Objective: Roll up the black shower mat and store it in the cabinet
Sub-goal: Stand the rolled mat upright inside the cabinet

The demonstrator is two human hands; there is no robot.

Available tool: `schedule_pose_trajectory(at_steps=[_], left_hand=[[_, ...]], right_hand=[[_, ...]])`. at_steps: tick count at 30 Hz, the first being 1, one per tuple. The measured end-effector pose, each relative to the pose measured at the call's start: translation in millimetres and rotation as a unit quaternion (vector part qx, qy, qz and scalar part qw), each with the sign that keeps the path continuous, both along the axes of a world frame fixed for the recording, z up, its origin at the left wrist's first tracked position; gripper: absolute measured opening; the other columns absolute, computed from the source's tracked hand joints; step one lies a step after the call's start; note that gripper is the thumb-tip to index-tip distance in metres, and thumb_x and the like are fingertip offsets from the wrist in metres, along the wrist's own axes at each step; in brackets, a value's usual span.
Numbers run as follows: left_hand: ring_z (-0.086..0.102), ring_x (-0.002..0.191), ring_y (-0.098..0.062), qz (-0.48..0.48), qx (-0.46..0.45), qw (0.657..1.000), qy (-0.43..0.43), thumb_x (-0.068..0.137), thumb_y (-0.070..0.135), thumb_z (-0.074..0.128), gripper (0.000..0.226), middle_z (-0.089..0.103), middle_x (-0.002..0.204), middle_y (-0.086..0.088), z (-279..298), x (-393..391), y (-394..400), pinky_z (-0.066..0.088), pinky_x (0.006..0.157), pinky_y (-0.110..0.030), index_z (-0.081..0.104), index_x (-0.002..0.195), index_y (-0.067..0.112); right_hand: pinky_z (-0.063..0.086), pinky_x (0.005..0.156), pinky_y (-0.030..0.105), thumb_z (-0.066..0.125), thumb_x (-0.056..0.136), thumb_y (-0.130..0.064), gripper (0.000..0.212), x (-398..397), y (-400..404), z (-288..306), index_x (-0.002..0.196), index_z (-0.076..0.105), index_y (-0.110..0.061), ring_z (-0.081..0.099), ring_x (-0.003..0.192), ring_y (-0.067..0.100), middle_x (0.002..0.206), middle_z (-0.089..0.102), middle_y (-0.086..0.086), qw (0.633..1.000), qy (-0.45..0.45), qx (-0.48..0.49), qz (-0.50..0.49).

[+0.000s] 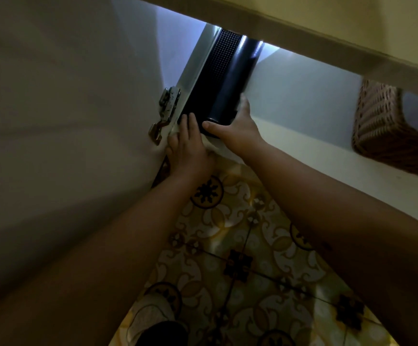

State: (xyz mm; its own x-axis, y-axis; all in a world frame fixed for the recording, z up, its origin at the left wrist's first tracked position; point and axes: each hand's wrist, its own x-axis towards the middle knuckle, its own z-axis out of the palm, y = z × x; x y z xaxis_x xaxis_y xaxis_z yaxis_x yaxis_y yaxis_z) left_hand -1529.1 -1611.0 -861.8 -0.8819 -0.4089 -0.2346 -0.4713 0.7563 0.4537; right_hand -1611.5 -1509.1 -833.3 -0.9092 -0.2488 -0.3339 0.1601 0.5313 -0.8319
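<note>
The black shower mat (224,78) is rolled into a long tube and lies on the white cabinet shelf (303,106), running back along the left inner wall. A looser, dimpled flap of the mat shows on the roll's left side. My right hand (235,126) cups the near end of the roll, thumb across its front and fingers on its right side. My left hand (189,146) lies flat with its fingertips pressed on the mat's near left edge, beside the door hinge.
The open white cabinet door (65,108) fills the left, with two metal hinges (168,103) at its edge. A brown wicker basket (388,123) stands on the same shelf at the right. Patterned floor tiles (240,245) lie below. The counter's underside (303,28) caps the opening.
</note>
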Motion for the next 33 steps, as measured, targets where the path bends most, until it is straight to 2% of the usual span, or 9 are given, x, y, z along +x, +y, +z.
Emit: schedule_pose_trajectory(at_steps=[8,12,17,19,22,25,29,31,33], left_hand=[[0.022,0.137,-0.032,-0.028,0.115,0.991,0.063,0.082,0.028,0.058,0.086,0.022,0.157,-0.003,6.2,1.1,0.1,0.027,0.11,-0.048,0.009,0.152,0.023],[0.03,0.133,-0.029,0.013,0.206,0.976,0.072,0.082,0.031,0.062,0.078,0.035,0.146,-0.009,14.3,-2.6,6.9,0.036,0.103,-0.043,0.022,0.149,0.025],[0.036,0.125,-0.027,0.078,0.103,0.99,0.051,0.069,0.052,0.073,0.081,0.039,0.138,-0.009,25.9,-23.8,13.5,0.039,0.101,-0.042,0.041,0.134,0.017],[0.052,0.11,-0.022,0.134,0.2,0.968,0.074,0.071,0.044,0.075,0.068,0.051,0.125,-0.007,30.0,-29.5,12.3,0.05,0.09,-0.04,0.047,0.127,0.016],[0.06,0.09,-0.012,0.18,0.264,0.939,0.124,0.077,0.039,0.073,0.052,0.059,0.105,0.001,32.0,-27.0,10.7,0.053,0.07,-0.027,0.048,0.118,0.02],[0.061,0.088,-0.011,0.253,0.352,0.893,0.116,0.085,0.04,0.062,0.038,0.061,0.098,0.004,29.4,-27.1,3.7,0.047,0.064,-0.024,0.052,0.117,0.02],[0.064,0.096,-0.029,0.354,0.445,0.82,0.061,0.084,0.048,0.054,0.05,0.066,0.109,-0.012,29.2,-32.8,-1.8,0.053,0.075,-0.041,0.055,0.12,0.013],[0.066,0.09,-0.03,0.356,0.525,0.772,0.047,0.088,0.044,0.049,0.045,0.069,0.106,-0.015,27.6,-33.0,-0.6,0.052,0.068,-0.039,0.06,0.116,0.011],[0.064,0.077,-0.025,0.359,0.527,0.77,0.022,0.091,0.041,0.046,0.039,0.071,0.098,-0.013,27.8,-31.6,-1.8,0.049,0.062,-0.034,0.065,0.107,0.011]], right_hand=[[0.031,0.11,0.042,0.073,0.064,-0.064,0.114,1.1,2.1,1.1,0.15,0.013,-0.019,0.027,0.14,0.026,0.155,0.025,0.01,1.0,-0.003,0.004,-0.022],[0.036,0.106,0.041,0.055,0.081,-0.059,0.086,-1.6,1.5,1.7,0.15,0.019,-0.021,0.037,0.134,0.027,0.152,0.034,0.01,0.995,-0.051,-0.046,-0.066],[0.041,0.086,0.016,0.047,0.09,-0.035,0.068,-4.5,-2.8,1.1,0.151,0.018,-0.022,0.05,0.106,0.002,0.152,0.034,0.007,0.993,-0.062,-0.076,-0.065],[0.04,0.076,0.01,0.049,0.091,-0.029,0.067,-3.2,-2.0,1.6,0.151,0.019,-0.022,0.049,0.093,-0.004,0.152,0.034,0.007,0.993,-0.059,-0.087,-0.057],[0.041,0.103,0.035,0.05,0.092,-0.025,0.063,-1.3,0.1,7.2,0.149,0.024,-0.022,0.047,0.122,0.017,0.148,0.037,0.012,0.993,-0.052,-0.105,-0.032],[0.04,0.105,0.043,0.053,0.09,-0.024,0.057,6.6,4.8,9.7,0.144,0.036,-0.021,0.046,0.125,0.024,0.14,0.045,0.013,0.995,-0.018,-0.093,0.012],[0.041,0.105,0.043,0.063,0.081,-0.013,0.066,16.2,11.8,4.6,0.142,0.037,-0.011,0.042,0.13,0.023,0.146,0.039,0.013,0.991,0.096,-0.031,0.088],[0.042,0.103,0.039,0.067,0.08,-0.016,0.075,18.6,10.5,-0.2,0.146,0.032,-0.017,0.046,0.125,0.027,0.14,0.041,0.016,0.981,0.145,0.023,0.129],[0.043,0.098,0.03,0.067,0.082,-0.018,0.077,19.2,8.2,-4.3,0.148,0.028,-0.026,0.051,0.117,0.025,0.133,0.049,0.013,0.977,0.153,0.043,0.139]])
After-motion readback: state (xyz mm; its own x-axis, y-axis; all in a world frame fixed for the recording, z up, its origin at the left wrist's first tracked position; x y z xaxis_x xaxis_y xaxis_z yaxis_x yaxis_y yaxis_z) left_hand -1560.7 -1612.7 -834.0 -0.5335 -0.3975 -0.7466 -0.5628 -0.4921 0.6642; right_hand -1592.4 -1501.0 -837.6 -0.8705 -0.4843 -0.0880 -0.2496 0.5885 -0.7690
